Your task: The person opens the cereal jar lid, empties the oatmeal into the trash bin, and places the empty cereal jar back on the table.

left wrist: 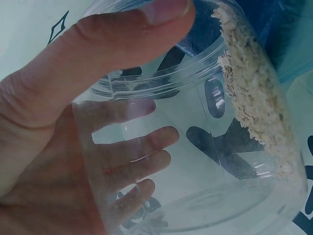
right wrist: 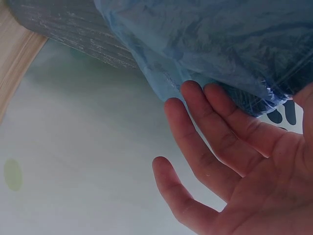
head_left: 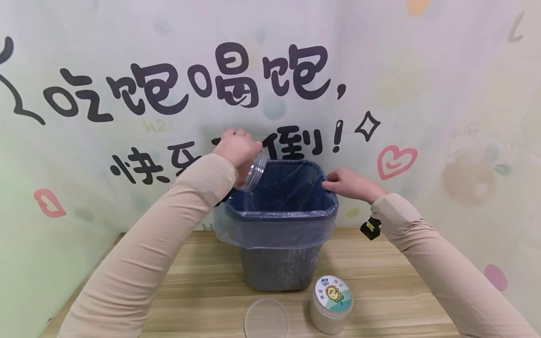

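The step in hand looks like tipping out an open jar (head_left: 256, 172) into the bin (head_left: 276, 270). The left grip (head_left: 238, 150) is wrapped round the jar, thumb across the mouth and fingers spread along the far side of the clear wall, and holds it tilted over the bin's left side. In the left wrist view the pale flakes (left wrist: 259, 98) lie banked along one wall and reach to the mouth, so most of the load seems yet to drop. Whether any have landed in the bin cannot be told.

The right grip (head_left: 348, 183) is nearly closed at thumb and forefinger, pinching the bin's right rim over the liner (head_left: 274, 234), with the other fingers loosely bent beneath the fold.

The next move probably calls for a steeper tilt, mouth kept well inside the rim, and perhaps a shake for flakes clinging to the wall. The right grip should keep the bin and liner steady meanwhile. On the counter (head_left: 203, 272), a lid (head_left: 267, 321) lies beside a labelled tub (head_left: 331, 324), both apart from the hands.
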The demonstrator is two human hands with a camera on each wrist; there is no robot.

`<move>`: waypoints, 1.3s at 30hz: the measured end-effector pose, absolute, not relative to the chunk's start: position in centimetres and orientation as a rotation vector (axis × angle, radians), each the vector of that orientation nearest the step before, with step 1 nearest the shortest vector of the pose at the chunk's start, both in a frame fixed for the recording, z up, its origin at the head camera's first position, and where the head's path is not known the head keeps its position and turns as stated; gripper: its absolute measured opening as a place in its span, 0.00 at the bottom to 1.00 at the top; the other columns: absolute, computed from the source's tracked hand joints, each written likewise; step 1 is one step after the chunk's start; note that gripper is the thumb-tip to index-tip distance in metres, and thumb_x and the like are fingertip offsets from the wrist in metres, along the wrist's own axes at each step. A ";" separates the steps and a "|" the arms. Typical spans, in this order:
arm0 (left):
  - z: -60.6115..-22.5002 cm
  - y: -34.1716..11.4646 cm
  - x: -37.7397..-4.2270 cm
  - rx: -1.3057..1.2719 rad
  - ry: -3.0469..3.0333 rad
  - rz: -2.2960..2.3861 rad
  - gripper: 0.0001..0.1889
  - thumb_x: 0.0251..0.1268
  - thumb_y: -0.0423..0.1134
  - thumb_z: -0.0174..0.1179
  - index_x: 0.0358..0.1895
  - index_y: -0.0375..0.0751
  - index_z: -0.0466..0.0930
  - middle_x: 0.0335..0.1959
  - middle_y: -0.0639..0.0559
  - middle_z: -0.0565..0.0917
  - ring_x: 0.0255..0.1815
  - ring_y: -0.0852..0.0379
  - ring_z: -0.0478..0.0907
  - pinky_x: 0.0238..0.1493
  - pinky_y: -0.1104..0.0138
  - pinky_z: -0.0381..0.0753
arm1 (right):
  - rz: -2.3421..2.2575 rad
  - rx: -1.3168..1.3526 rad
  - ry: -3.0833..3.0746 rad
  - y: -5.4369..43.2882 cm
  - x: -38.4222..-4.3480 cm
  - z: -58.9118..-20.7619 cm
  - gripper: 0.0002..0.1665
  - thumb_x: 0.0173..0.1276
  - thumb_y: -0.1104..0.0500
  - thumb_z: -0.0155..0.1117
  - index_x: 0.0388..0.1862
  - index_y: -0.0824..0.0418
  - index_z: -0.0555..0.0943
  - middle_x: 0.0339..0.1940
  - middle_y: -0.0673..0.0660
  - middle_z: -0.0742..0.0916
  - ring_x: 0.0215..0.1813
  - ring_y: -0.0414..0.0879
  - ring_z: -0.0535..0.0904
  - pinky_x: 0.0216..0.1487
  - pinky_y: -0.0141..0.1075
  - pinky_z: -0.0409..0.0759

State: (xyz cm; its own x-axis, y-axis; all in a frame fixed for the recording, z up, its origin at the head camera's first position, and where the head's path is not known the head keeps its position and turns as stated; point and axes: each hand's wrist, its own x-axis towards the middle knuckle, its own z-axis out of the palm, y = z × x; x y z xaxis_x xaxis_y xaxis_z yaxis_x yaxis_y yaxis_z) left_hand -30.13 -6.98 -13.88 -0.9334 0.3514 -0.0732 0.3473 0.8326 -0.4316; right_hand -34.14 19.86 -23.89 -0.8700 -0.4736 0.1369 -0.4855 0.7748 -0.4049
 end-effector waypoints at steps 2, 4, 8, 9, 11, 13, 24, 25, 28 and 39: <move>-13.9 -6.9 -30.1 -0.569 -2.996 0.707 0.46 0.36 0.41 0.78 0.65 0.42 0.66 0.57 0.42 0.72 0.59 0.42 0.64 0.64 0.51 0.59 | 0.685 0.793 -2.934 19.8 -34.1 -23.9 0.17 0.68 0.59 0.51 0.18 0.57 0.70 0.16 0.49 0.69 0.21 0.43 0.63 0.27 0.36 0.62; -13.9 -6.9 -30.1 -0.570 -2.995 0.714 0.46 0.36 0.41 0.78 0.65 0.42 0.66 0.56 0.42 0.72 0.59 0.43 0.63 0.64 0.51 0.59 | 0.685 0.792 -2.935 19.8 -34.0 -23.8 0.17 0.68 0.59 0.51 0.18 0.57 0.70 0.16 0.49 0.68 0.21 0.43 0.63 0.26 0.36 0.61; -14.0 -6.9 -30.2 -0.573 -2.996 0.721 0.46 0.36 0.41 0.78 0.66 0.42 0.66 0.56 0.42 0.72 0.58 0.43 0.63 0.63 0.51 0.59 | 0.670 0.786 -2.941 19.8 -34.0 -23.8 0.17 0.68 0.58 0.51 0.18 0.57 0.70 0.16 0.49 0.68 0.21 0.43 0.63 0.26 0.36 0.61; -14.0 -6.9 -30.2 -0.572 -2.996 0.723 0.46 0.36 0.41 0.78 0.66 0.42 0.66 0.56 0.42 0.72 0.58 0.43 0.63 0.63 0.51 0.59 | 0.668 0.784 -2.942 19.7 -34.0 -23.8 0.17 0.68 0.58 0.51 0.18 0.57 0.71 0.16 0.49 0.69 0.22 0.43 0.63 0.27 0.36 0.62; -14.0 -6.9 -30.2 -0.569 -2.998 0.721 0.47 0.36 0.41 0.78 0.66 0.42 0.65 0.56 0.42 0.71 0.58 0.43 0.63 0.63 0.51 0.59 | 0.669 0.784 -2.943 19.7 -34.0 -23.7 0.17 0.69 0.58 0.51 0.19 0.58 0.71 0.17 0.49 0.69 0.22 0.44 0.64 0.27 0.36 0.62; -13.9 -6.9 -30.2 -0.562 -3.004 0.724 0.47 0.37 0.41 0.77 0.67 0.42 0.65 0.57 0.42 0.71 0.58 0.43 0.63 0.63 0.51 0.58 | 0.672 0.787 -2.941 19.7 -33.9 -23.7 0.16 0.69 0.58 0.52 0.19 0.58 0.72 0.17 0.49 0.70 0.23 0.44 0.65 0.27 0.36 0.63; -14.0 -6.8 -30.1 -0.559 -2.995 0.717 0.46 0.36 0.41 0.78 0.66 0.42 0.65 0.57 0.41 0.71 0.59 0.42 0.63 0.64 0.50 0.58 | 0.668 0.802 -2.941 19.7 -33.8 -23.7 0.17 0.69 0.58 0.51 0.19 0.57 0.71 0.16 0.48 0.69 0.22 0.43 0.64 0.26 0.36 0.62; -14.0 -6.8 -30.0 -0.562 -2.988 0.718 0.46 0.36 0.41 0.78 0.66 0.42 0.66 0.57 0.41 0.72 0.59 0.42 0.63 0.64 0.50 0.58 | 0.666 0.798 -2.945 19.7 -33.8 -23.7 0.16 0.69 0.58 0.51 0.19 0.57 0.71 0.16 0.49 0.69 0.22 0.43 0.64 0.26 0.36 0.62; -14.1 -6.6 -30.0 -0.559 -2.975 0.732 0.46 0.35 0.41 0.78 0.65 0.42 0.67 0.55 0.42 0.72 0.56 0.43 0.64 0.62 0.51 0.60 | 0.666 0.800 -2.945 19.8 -33.8 -23.7 0.16 0.69 0.58 0.51 0.19 0.58 0.71 0.16 0.49 0.69 0.22 0.43 0.64 0.26 0.36 0.62; -14.1 -6.2 -30.2 -0.524 -2.997 0.779 0.43 0.35 0.41 0.78 0.62 0.43 0.69 0.54 0.42 0.72 0.54 0.43 0.63 0.59 0.52 0.62 | 0.670 0.812 -2.932 19.7 -33.9 -23.8 0.16 0.69 0.58 0.51 0.19 0.58 0.71 0.17 0.48 0.69 0.22 0.43 0.64 0.27 0.36 0.62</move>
